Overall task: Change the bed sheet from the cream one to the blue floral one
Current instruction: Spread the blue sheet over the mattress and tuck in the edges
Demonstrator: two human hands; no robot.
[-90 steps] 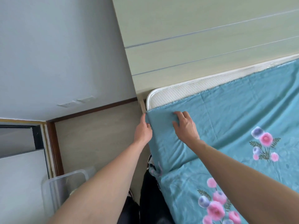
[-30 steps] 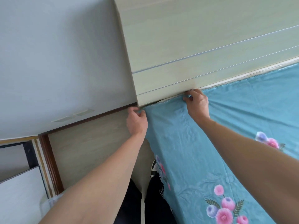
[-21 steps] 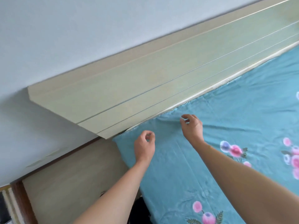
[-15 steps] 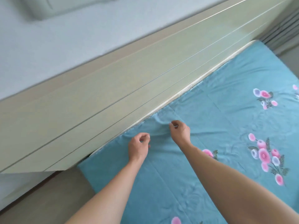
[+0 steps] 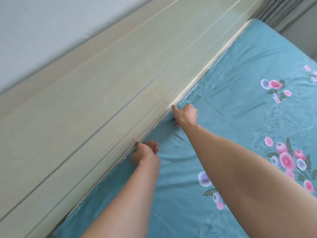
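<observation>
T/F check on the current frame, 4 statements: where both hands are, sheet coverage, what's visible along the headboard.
1. Both hands are at the sheet's edge along the headboard. True: left hand and right hand are both at that seam.
2. The blue floral sheet covers the visible bed top. True.
3. The right hand rests on a flower print. False: it is on plain blue fabric; the prints lie off to its right.
4. The left hand holds a pillow. False: no pillow is in view; its fingers are on the sheet.

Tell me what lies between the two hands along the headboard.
Only the edge of the blue floral sheet, running bare beside the headboard between the left hand and right hand, in the head view.
</observation>
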